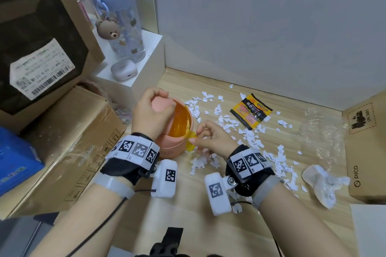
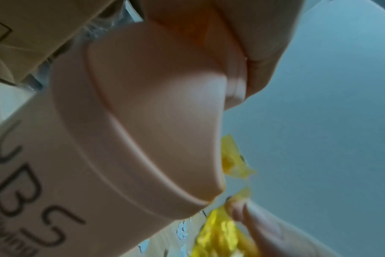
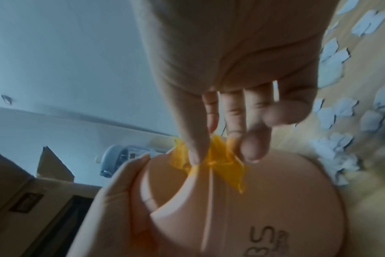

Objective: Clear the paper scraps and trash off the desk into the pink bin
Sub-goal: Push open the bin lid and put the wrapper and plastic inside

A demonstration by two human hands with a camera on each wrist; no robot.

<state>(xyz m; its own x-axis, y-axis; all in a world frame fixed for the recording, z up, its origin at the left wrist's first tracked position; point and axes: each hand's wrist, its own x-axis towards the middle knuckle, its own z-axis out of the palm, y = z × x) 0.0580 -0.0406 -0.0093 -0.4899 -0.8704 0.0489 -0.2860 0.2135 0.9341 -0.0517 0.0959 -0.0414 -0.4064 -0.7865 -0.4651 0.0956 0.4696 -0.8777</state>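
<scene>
Head view shows our left hand (image 1: 153, 110) gripping the round pink plastic bin (image 1: 173, 144) by its raised lid, while our right hand (image 1: 211, 139) pinches the yellow translucent liner (image 1: 191, 139) at its rim. Torn white paper scraps (image 1: 250, 131) lie at two o'clock on the wooden worktop (image 1: 188, 225), nearer our right hand.

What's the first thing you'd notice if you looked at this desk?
Probably the torn white paper scraps scattered over the right side of the wooden desk. At its left sits the pink bin: the left hand holds its lid up while the right hand pinches its orange liner.
</scene>
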